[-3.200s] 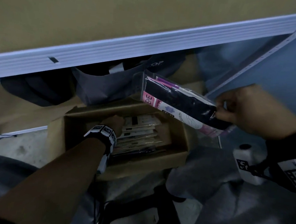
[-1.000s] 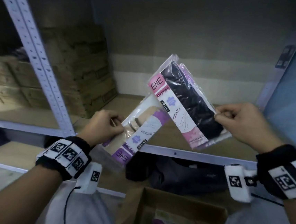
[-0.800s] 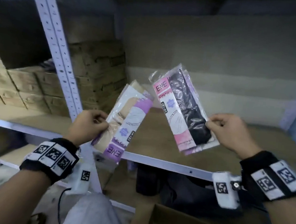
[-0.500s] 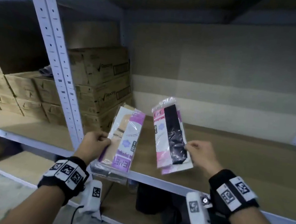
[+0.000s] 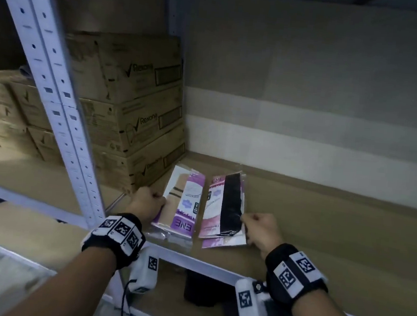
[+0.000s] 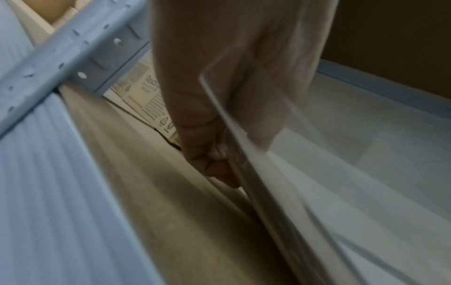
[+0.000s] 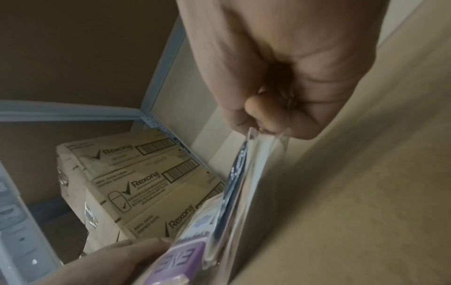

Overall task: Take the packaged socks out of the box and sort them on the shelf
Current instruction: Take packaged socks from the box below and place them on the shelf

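- Head view: two sock packs lie side by side on the brown shelf [image 5: 322,232], near its front edge.
- The beige pack [image 5: 181,203], with a purple "ENE" label, lies on the left; its clear near end overhangs the front rail [image 5: 207,262].
- The black pack [image 5: 224,209], with a pink label, lies just to its right, close beside it; contact between the two cannot be determined.
- The left hand [image 5: 145,202] is curled and grips the beige pack at its left edge.
- The right hand [image 5: 259,229] is curled and pinches the black pack at its right edge.
- Stacked cartons [image 5: 130,109] marked "Rexona" stand to the left, behind a perforated upright [image 5: 50,96].
- Left wrist view: blurred. The left hand [image 6: 207,125] has fingers curled round the edge of the beige pack [image 6: 280,192], just above the shelf [image 6: 158,202].
- Right wrist view: the right hand [image 7: 280,77] pinches the top edge of the black pack [image 7: 241,183] between thumb and fingertips.
- The pack hangs edge-on against the shelf [image 7: 366,192].
- The left hand [image 7: 107,258] and the purple label of the beige pack [image 7: 180,260] show at the bottom, with the cartons [image 7: 136,183] behind.
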A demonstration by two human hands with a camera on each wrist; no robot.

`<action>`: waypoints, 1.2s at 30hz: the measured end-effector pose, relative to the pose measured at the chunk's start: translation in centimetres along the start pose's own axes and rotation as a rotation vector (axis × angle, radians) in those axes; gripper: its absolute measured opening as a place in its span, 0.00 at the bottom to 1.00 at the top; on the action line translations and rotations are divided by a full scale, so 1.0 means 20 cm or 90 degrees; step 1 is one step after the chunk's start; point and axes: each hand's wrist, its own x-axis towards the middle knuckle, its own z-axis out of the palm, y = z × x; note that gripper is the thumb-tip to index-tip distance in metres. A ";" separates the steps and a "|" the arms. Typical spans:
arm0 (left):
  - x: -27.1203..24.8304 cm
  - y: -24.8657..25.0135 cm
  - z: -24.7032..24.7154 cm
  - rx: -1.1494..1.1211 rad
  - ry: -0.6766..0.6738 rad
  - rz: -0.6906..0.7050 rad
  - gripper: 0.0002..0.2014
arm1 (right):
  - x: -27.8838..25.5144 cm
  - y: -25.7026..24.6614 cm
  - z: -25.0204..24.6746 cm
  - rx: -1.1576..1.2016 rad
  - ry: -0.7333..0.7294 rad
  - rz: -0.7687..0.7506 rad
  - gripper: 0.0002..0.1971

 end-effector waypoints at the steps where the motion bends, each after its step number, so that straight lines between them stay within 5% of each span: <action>1: 0.01 0.00 0.00 0.018 0.007 0.002 0.11 | 0.01 0.00 0.01 -0.005 0.000 0.002 0.15; 11: -0.11 0.06 0.01 0.092 0.034 0.067 0.16 | -0.08 -0.01 -0.04 -0.037 0.007 -0.012 0.03; 18: -0.29 0.18 -0.02 0.152 0.029 0.270 0.13 | -0.22 -0.01 -0.23 -0.109 -0.007 -0.173 0.08; 32: -0.57 0.24 -0.60 0.417 0.015 0.392 0.07 | -0.60 0.21 -0.74 -0.137 0.082 -0.199 0.09; 36: -0.62 0.24 -0.79 0.454 0.071 0.435 0.05 | -0.70 0.28 -0.85 -0.137 0.130 -0.201 0.10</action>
